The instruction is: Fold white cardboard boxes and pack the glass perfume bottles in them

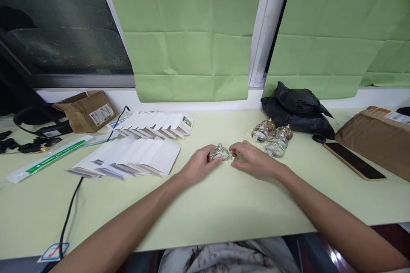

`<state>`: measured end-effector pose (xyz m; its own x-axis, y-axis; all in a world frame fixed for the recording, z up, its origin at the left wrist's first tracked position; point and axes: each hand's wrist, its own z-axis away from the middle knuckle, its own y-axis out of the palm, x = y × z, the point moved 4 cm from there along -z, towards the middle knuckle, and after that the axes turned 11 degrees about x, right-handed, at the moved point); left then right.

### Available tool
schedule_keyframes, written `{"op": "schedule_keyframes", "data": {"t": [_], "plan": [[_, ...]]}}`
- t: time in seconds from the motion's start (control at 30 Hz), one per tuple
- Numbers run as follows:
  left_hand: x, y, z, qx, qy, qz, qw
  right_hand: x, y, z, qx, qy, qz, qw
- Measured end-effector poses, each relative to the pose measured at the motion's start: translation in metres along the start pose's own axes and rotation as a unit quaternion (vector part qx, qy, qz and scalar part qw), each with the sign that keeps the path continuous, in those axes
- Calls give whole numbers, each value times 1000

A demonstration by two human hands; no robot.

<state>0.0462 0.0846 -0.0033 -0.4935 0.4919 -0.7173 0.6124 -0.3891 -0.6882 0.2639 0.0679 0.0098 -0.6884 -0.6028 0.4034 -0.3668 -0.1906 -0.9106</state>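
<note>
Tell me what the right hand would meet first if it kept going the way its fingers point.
The right hand points left toward the left hand. Straight on, its fingertips would first meet the small glass bottle that the left hand grips; they look almost touching it already, though depth is unclear.

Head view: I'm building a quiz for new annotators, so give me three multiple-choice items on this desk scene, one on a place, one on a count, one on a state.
1. Where does the phone lie?
A. right of the hands
B. on the white boxes
C. under the cable

2. How many glass bottles lie by the black bag, apart from the one in hand?
A. none
B. three
C. six

3. What is the left hand doing?
A. resting flat on the boxes
B. holding a small bottle
C. gripping the cable

Answers: 1 A, the phone lies flat beside the brown parcel at the right. 2 B, three lie clustered before the bag. 3 B, its fingers wrap the bottle, with the right hand at its side.
</note>
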Motion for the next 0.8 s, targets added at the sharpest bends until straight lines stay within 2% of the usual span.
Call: {"op": "schedule_keyframes", "data": {"t": [0.13,0.27,0.37,0.6,0.8], "plan": [[-1,0,3,-29,38,-55,997,14,-14,-2,-95,-39,32,994],[6,0,5,-74,75,-111,988,29,-14,-5,-133,-89,27,987],[8,-2,6,-104,111,-159,976,30,-12,-7,-139,-91,13,986],[-2,-7,8,-119,195,-283,932,25,-8,-8,-146,-84,-14,986],[-6,-8,12,-91,199,-278,935,26,-14,-5,-104,-95,-45,989]]}}
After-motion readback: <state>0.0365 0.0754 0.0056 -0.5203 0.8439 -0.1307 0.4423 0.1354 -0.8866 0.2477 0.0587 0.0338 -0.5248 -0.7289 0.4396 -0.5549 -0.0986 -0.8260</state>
